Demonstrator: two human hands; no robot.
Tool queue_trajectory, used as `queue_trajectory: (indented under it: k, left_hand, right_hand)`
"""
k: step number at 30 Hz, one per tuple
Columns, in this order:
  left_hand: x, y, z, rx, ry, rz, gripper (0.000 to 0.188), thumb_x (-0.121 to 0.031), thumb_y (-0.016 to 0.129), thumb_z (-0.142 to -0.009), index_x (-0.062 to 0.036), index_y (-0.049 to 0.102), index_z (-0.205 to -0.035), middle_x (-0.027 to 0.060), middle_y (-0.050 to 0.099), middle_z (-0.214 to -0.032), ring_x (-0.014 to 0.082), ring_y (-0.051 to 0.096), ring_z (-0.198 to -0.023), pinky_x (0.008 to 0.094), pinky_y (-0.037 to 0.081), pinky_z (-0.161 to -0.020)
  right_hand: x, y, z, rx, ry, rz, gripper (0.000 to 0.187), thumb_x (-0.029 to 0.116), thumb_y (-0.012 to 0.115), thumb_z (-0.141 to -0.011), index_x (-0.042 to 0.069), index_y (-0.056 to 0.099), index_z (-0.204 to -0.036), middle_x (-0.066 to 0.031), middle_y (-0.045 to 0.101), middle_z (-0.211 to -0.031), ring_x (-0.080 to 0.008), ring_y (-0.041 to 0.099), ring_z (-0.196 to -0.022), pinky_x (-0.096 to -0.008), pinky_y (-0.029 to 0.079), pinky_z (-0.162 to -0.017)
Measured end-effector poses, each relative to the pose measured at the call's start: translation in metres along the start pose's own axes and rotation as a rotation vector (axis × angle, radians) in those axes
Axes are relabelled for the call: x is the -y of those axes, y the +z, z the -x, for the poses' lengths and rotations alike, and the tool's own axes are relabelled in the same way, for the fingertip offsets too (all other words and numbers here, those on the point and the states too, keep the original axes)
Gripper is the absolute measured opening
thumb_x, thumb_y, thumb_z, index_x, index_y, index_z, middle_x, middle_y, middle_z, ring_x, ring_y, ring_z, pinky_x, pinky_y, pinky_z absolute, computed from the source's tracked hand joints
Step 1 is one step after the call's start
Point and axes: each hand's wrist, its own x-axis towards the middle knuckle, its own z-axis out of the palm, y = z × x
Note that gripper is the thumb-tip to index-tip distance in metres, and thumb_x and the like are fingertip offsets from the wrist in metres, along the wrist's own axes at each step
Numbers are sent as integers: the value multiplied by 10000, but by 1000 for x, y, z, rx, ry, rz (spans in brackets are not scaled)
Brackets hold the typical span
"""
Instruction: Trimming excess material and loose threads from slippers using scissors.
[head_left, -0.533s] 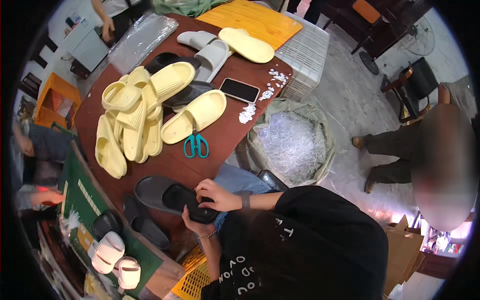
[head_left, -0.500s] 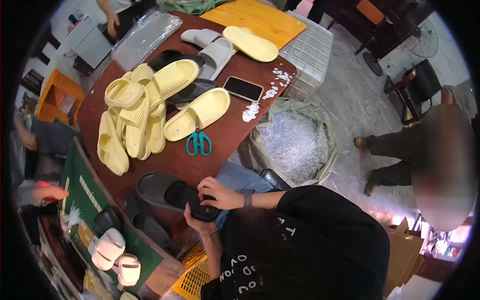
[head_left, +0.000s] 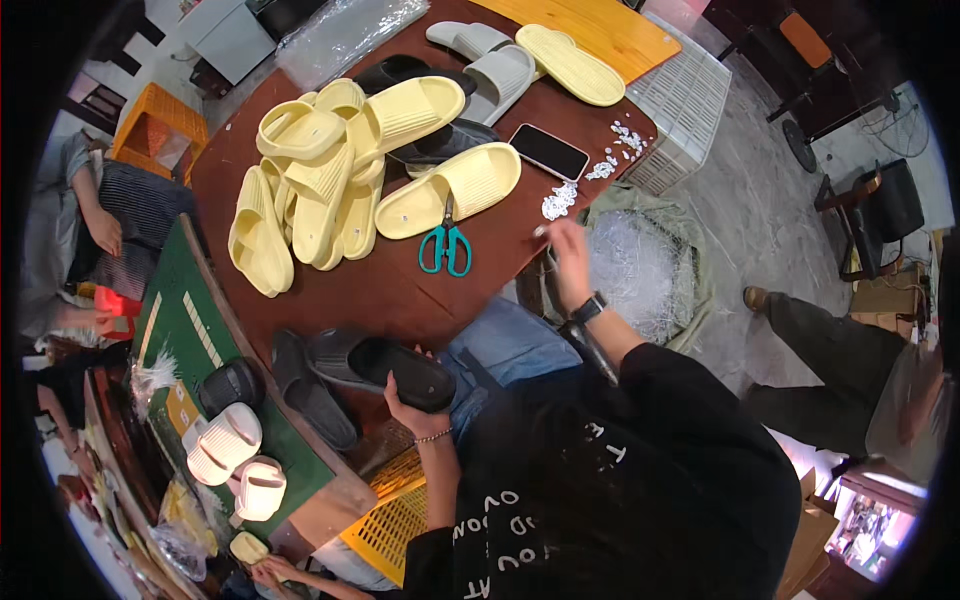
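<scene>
My left hand point(head_left: 408, 408) grips a black slipper point(head_left: 425, 380) by its side, above the near edge of the brown table point(head_left: 370, 285). My right hand point(head_left: 568, 262) is out at the table's right edge, fingers pinched around what looks like a small white piece point(head_left: 540, 231). Just beyond it lies a little heap of white pieces point(head_left: 560, 200), with more scattered further back. A dark grey slipper point(head_left: 340, 357) rests beside the held one, partly behind it. To its left is another dark slipper point(head_left: 312, 400). Teal-handled scissors point(head_left: 446, 248) lie against a yellow slipper point(head_left: 455, 190).
Yellow slippers point(head_left: 320, 190) are piled at the table's left, grey slippers point(head_left: 500, 80) behind. A phone point(head_left: 550, 152) lies near the right edge. A sack point(head_left: 640, 275) of clear scraps stands right of the table. Other people work at a green-topped table point(head_left: 190, 320).
My right hand has left the black slipper and reached right, toward the white pieces. My left hand still holds the slipper. The whole view has shifted.
</scene>
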Motion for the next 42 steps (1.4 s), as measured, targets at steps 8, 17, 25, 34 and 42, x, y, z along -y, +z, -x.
queue_trajectory:
  k: [8,17,25,34,42]
  left_hand:
    - [5,-3,-4,20,-25,-13,547,-389,525,-841,-26,495,-1248,198,568,-1196,338,556,-1064,458,423,-964]
    - [-4,18,10,213,-204,-165,669,-352,521,-821,91,397,-1308,206,545,-1236,292,576,-1048,392,465,-917]
    - [-72,-17,20,545,-666,-459,710,-319,603,-831,89,348,-1353,227,523,-1273,330,560,-1125,402,466,-933]
    - [-122,-90,49,-108,-321,-545,846,-753,245,-857,-8,635,-952,134,675,-941,231,631,-897,353,505,-807]
    - [-134,-67,45,-540,76,-567,668,-695,382,-870,-63,596,-893,76,615,-713,162,542,-528,298,415,-422]
  right_hand:
    - [-57,-14,-75,-235,-298,618,255,312,688,-805,70,610,-782,-87,513,-1133,-320,416,-1118,-433,312,-960]
    - [-97,-6,-65,-525,366,252,691,421,829,-640,-29,532,-1072,-192,519,-1125,-307,463,-1070,-410,347,-959]
    - [44,52,44,717,135,-374,437,255,542,-944,23,419,-1293,-82,477,-1230,-155,449,-1105,-301,354,-959]
    - [92,112,45,713,602,-351,271,151,591,-898,-16,611,-1110,-53,660,-1001,-108,597,-879,-237,455,-779]
    - [111,55,65,818,776,-261,130,139,574,-843,32,623,-900,7,611,-838,-93,537,-745,-234,410,-696]
